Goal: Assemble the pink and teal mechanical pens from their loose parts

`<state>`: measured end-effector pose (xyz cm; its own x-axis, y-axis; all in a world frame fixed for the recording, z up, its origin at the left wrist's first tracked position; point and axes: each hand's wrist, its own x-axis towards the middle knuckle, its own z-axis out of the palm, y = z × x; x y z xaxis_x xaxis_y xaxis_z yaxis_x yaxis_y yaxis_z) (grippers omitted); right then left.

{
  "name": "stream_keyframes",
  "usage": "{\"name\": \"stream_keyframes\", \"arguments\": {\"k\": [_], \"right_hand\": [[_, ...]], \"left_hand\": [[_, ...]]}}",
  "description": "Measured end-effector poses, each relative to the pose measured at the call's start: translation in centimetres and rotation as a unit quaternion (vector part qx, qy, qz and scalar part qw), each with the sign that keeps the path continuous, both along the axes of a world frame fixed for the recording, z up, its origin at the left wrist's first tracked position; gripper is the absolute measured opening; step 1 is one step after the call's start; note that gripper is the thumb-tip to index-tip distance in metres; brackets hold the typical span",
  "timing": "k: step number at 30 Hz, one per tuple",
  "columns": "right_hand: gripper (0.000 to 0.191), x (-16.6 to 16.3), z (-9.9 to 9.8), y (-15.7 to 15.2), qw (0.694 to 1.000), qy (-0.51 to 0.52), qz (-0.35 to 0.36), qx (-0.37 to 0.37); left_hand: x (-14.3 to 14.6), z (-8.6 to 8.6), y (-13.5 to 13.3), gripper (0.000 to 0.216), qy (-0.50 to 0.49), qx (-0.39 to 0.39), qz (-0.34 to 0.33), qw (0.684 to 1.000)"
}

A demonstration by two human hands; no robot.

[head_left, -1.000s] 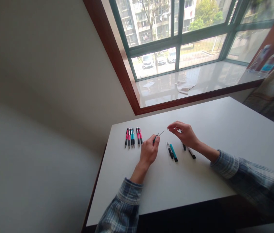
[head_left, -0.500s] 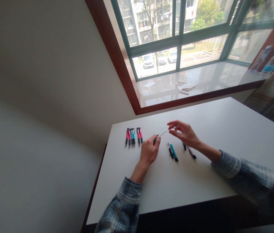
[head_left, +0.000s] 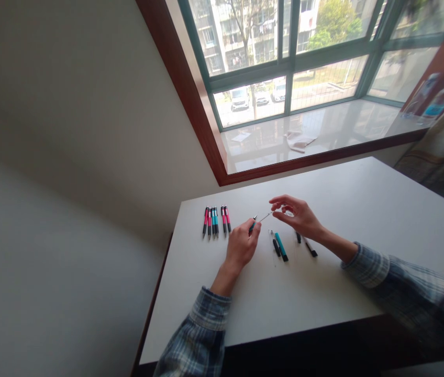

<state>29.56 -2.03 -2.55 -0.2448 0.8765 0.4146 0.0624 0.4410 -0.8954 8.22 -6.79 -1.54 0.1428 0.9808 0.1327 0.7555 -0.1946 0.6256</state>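
My left hand [head_left: 242, 242] is closed on a thin pen refill [head_left: 264, 217], which sticks out to the right. A dark and teal pen part [head_left: 252, 225] with a pointed tip is also in its grip. At the refill's far end, my right hand [head_left: 297, 214] has its thumb and a finger pinched together, the index finger raised; what is between them is too small to make out. On the table below lie a teal pen barrel [head_left: 281, 246], a black grip piece [head_left: 276, 247], and a thin clear piece [head_left: 274, 260]. Another black piece [head_left: 298, 237] lies under my right hand, beside a white-and-black barrel [head_left: 310, 247].
Several pink and teal pens [head_left: 213, 222] lie in a row at the left of the white table [head_left: 190, 314], with two pink pens [head_left: 225, 219] beside them. Beyond the table is a window sill [head_left: 261, 149] with a cloth [head_left: 299, 141] and bottles [head_left: 442, 99].
The refill looks straighter, its end a touch nearer my right fingers. Both hands have stayed almost in place, and the pens on the table have not moved.
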Motion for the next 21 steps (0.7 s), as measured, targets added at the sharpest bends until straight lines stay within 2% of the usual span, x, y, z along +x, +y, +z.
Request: {"name": "stream_keyframes", "arguments": {"k": [9,21], "right_hand": [[0.030,0.42,-0.17,0.45,1.000,-0.017,-0.013,0.012],[0.029,0.15,-0.26,0.27,1.000,-0.001,0.008,-0.005]], "left_hand": [[-0.05,-0.08,0.09,0.042,0.006,-0.004,0.012,1.000],[-0.18,-0.16,0.09,0.041,0.006,-0.011,0.007,1.000]]}}
